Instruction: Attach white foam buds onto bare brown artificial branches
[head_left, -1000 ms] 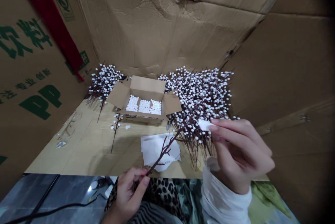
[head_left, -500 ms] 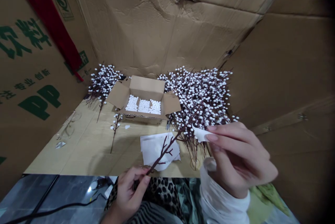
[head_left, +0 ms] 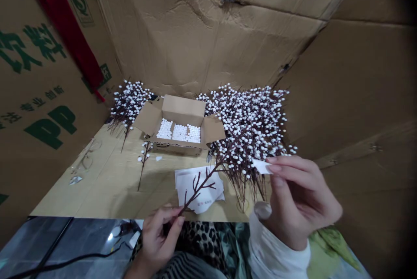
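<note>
One twig (head_left: 196, 193), one paper scrap (head_left: 261, 166) being held
Left hand (head_left: 159, 234), curled, is gripping the twig; right hand (head_left: 299, 198), half-curled, is pinching the paper scrap

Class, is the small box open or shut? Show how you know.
Open: the box has spread flaps, with white pieces showing inside.

Hands (head_left: 159, 233): 2 | held twig (head_left: 196, 193): 1 | held scrap (head_left: 260, 166): 1 | berried heaps (head_left: 254, 118): 2 | loose sprig (head_left: 142, 164): 1 | small box (head_left: 184, 108): 1
</note>
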### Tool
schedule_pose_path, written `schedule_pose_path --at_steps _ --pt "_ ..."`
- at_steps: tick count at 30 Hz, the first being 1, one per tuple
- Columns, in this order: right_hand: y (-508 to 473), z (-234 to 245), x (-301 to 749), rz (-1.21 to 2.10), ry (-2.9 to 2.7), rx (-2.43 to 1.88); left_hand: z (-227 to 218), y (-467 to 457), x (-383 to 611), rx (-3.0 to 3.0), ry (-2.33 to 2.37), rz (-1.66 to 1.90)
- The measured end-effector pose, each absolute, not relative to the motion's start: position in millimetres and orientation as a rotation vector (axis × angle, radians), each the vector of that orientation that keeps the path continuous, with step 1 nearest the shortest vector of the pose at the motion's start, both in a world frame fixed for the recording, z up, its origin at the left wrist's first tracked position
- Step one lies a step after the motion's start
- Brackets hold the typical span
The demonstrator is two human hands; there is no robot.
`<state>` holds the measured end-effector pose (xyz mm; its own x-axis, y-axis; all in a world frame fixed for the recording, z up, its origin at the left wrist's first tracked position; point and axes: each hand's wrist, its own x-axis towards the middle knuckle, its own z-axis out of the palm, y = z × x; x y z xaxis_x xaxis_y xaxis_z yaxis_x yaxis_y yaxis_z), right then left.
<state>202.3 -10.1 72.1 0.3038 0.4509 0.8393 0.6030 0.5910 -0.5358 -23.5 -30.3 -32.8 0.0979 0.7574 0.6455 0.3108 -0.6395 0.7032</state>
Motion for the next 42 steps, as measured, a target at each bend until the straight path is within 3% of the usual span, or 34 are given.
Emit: schedule_pose_path --at_steps 6,17,42 --pt "-9.9 53.4 183.7 0.084 -0.994 -1.050 -38.9 -31.1 -23.4 1.955 1.051 1.578" --pt "-11.3 41.5 169.9 0.482 -1.022 -1.043 -47.9 -39.3 -21.9 1.654 1.095 1.567" --pt "-11.1 49.9 164.2 0.372 -1.170 -1.063 -38.7 -38.7 -22.0 1.670 1.036 1.536"
